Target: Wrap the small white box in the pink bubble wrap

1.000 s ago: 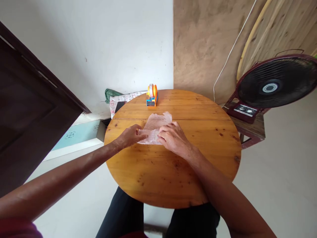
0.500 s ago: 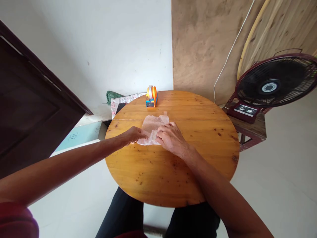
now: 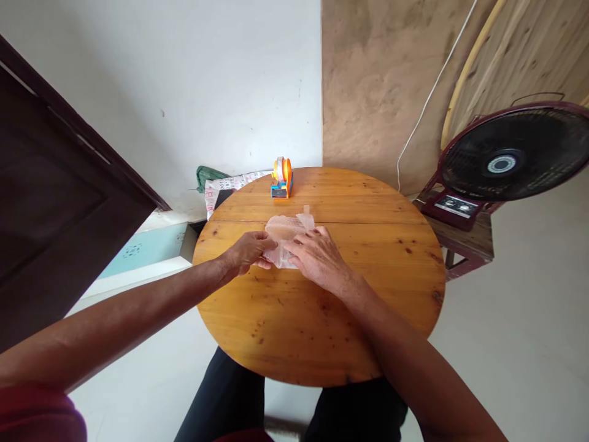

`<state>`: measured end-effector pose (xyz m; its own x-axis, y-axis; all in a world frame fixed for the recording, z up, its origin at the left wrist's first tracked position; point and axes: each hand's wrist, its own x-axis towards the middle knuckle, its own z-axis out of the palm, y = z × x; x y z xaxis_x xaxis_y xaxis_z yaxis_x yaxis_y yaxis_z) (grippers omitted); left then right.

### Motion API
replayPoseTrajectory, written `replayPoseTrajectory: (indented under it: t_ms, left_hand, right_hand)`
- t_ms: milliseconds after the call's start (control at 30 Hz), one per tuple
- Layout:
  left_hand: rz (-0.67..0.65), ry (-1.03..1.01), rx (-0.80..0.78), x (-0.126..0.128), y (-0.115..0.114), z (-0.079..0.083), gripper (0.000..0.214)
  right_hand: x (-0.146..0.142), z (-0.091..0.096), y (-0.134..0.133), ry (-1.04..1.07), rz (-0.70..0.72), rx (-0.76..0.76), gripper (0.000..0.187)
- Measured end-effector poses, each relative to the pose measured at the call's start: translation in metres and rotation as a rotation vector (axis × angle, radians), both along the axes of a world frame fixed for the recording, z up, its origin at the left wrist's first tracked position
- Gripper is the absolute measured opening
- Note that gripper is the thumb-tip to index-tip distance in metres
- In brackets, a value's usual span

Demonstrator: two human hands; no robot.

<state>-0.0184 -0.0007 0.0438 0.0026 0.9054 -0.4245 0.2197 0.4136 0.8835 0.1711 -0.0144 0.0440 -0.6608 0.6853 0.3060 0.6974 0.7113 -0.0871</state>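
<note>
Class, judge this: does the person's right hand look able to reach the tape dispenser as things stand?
Probably yes: once the right hand leaves the plastic wrap, only that low wrap lies partly between it and the tape dispenser, farther across the table; nothing tall seems to block the way.

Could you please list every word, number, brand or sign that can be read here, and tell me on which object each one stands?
"201...": printed on the white sack behind the table; the last digit is unclear.
Red characters on the same sack: too blurred to read.
Fan control panel: markings too small to read.
Fan hub: ring of marks, unreadable.
Bubble wrap: no writing visible.
</note>
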Motion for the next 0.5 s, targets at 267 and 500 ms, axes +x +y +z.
replayPoseTrajectory:
  t_ms: [267, 500]
  left_hand:
    - [0.029, -0.077, 0.022, 0.0028, -0.0021, -0.0002, 0.027]
    - [-0.056, -0.107, 0.078, 0.0091, 0.0006, 0.0023, 0.018]
  right_hand:
    - [-0.0009, -0.0016, -0.0055, -0.058, 0.011, 0.021, 0.028]
    - [-0.0014, -0.0026, -0.0052, -0.046, 0.009, 0.008, 0.026]
